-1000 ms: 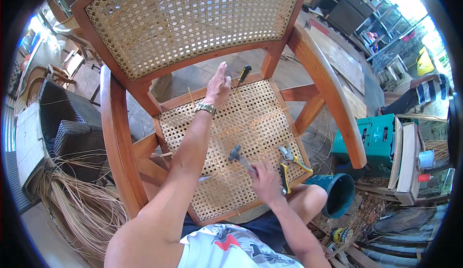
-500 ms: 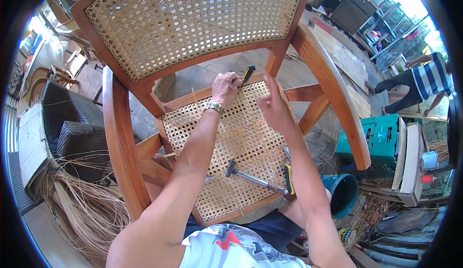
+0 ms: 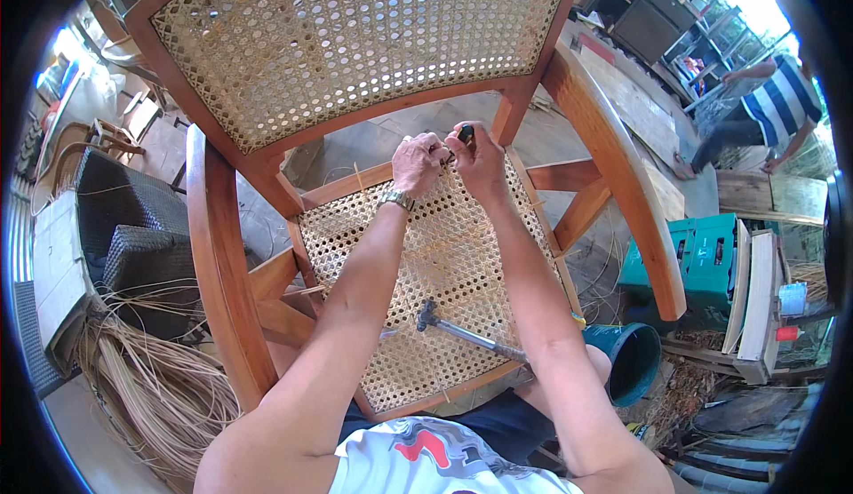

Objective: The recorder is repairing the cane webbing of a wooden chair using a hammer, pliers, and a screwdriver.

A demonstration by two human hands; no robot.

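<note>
A wooden armchair (image 3: 220, 263) with a woven cane seat (image 3: 435, 272) stands in front of me. My right hand (image 3: 480, 163) is closed round the dark handle of a screwdriver (image 3: 466, 133) at the back of the seat. The tool's shaft and tip are hidden. Right beside it, my left hand (image 3: 418, 167) is closed low over the cane near the back rail; its fingers hide whatever they pinch. A hammer (image 3: 471, 332) lies across the front of the seat, its handle end passing under my right forearm.
The chair's cane back (image 3: 364, 50) rises beyond my hands, between two wooden armrests (image 3: 613, 165). Loose cane strands (image 3: 160, 387) lie at left by dark wicker furniture (image 3: 151, 254). At right are green crates (image 3: 684, 254), a bucket (image 3: 635, 365) and, farther off, another person (image 3: 777, 103) bending.
My right hand has come from open in the air to grasp the screwdriver handle beside my left hand. My left hand has barely shifted. The other person has moved and bent lower.
</note>
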